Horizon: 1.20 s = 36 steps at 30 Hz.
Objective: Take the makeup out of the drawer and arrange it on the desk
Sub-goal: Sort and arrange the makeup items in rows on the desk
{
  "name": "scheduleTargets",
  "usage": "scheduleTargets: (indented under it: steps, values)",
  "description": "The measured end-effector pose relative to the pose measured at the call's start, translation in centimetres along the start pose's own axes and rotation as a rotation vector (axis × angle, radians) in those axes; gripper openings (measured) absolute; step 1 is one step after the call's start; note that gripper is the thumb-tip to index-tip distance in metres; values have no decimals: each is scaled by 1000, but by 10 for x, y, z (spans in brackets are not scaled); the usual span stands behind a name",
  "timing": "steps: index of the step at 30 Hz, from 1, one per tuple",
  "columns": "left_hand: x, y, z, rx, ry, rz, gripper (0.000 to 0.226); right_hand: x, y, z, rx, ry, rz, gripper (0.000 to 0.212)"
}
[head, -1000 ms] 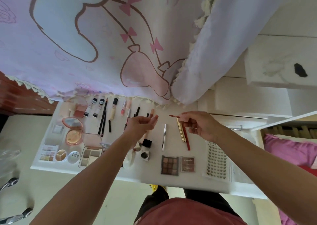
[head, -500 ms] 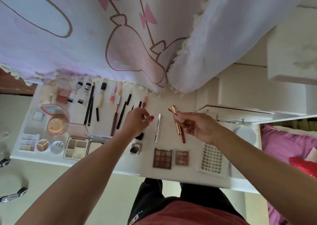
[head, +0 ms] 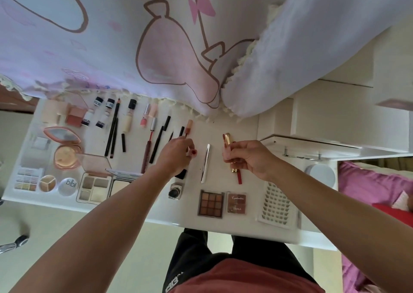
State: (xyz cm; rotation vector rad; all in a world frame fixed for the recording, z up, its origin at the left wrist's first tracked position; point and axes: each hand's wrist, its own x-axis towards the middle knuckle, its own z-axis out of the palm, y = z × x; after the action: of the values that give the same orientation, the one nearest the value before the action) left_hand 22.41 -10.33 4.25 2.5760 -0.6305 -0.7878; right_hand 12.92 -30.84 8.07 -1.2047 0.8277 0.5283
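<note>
Your right hand (head: 248, 158) curls round a gold tube (head: 227, 139) and a red pencil (head: 239, 178) together, over the desk (head: 221, 181). Your left hand (head: 176, 156) pinches a small red piece (head: 193, 152). Two things in one grip may slip and knock the silver pen (head: 205, 163) just beside. Both forearms reach forward, with the wrists bent down.

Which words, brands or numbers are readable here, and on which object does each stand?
"Eyeshadow" in script: small dark red palette lid; the line below is blurred.
"plbl" as seen, perhaps upside down: round white lid.
Too small to read: white print on the black-labelled small bottles; white logo on the black trousers.
</note>
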Motion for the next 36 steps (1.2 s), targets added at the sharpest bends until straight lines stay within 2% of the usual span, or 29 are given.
scheduleTargets:
  steps: [9, 12, 14, 17, 22, 32, 36]
  values:
    - [-3, -4, -2, -13, -16, 37, 24, 13, -3, 15, -319, 92, -135, 19]
    - [-5, -8, -3, -26, -13, 48, 24, 23, -2, 20, -391, 137, -222, 9]
    - [-7, -9, -4, -27, -25, 40, 28, 32, 0, 23, -509, 189, -318, 6]
    - [-10, -11, -6, -66, -31, 8, 38, 47, 0, 33, -721, 227, -451, 12]
    - [-16, -20, -8, -95, -15, -17, 39, 72, -5, 49, -1033, 225, -517, 18]
    - [-21, -30, -20, -124, 91, -17, 31, 99, -7, 59, -1195, 217, -608, 20]
    - [-23, -33, -24, -126, 108, -37, 34, 96, -7, 55, -1274, 193, -583, 33]
